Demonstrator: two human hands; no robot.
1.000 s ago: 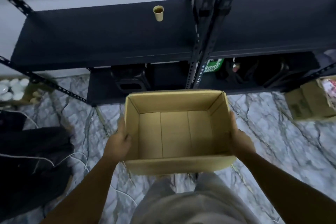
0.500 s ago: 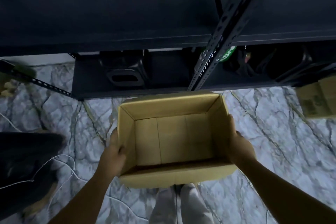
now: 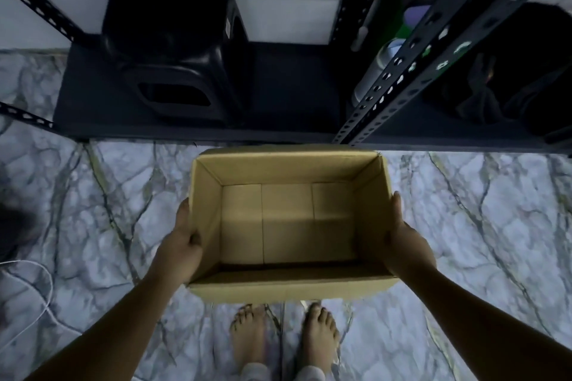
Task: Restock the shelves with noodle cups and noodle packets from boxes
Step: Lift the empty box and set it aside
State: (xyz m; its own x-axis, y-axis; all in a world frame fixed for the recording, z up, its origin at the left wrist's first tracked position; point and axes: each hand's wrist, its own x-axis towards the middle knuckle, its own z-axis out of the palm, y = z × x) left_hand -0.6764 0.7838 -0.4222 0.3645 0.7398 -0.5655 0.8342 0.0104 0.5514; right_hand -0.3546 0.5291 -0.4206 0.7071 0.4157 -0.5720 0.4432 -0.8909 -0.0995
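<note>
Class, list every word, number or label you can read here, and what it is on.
No text is readable.
Pale sticker on black stool: too small, blurred.
Green package: white marks, partly hidden, blurred.
Cardboard box: no print visible.

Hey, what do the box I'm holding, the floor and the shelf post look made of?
Box: matte brown cardboard, shown by folded flap seams inside.
Floor: probably marble or marble-look tile, grey veining, slight sheen.
Shelf post: seemingly dark painted metal, punched with holes.
</note>
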